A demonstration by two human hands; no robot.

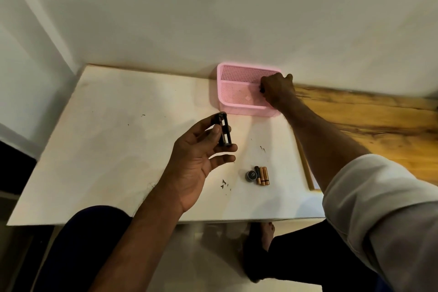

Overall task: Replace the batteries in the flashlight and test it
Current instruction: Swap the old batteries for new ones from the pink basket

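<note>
Holding a black battery holder (58,133) up over the white desk (106,149), the left hand (201,156) sits near the middle of the view. The thumb presses on one side of the holder and the fingers curl behind it, with the two lowest fingers sticking out loose. The holder stands almost upright, and a small spring shows in its open slot.

At about 1 o'clock from that hand, the right hand (276,90) reaches into a pink mesh basket (237,78) at the back edge of the desk, by the wall. Its fingers are curled in tight. Something small and dark shows at the fingertips, but I cannot tell what it is or if the hand has hold of it.

At about 4 o'clock from the left hand, two copper and black batteries (263,175) lie side by side on the desk, touching. A small round black cap (251,175) sits just beside them on their left.

A wooden top (367,116) lies at 3 o'clock, past the desk. A rolled white sleeve (379,197) covers the right arm.
</note>
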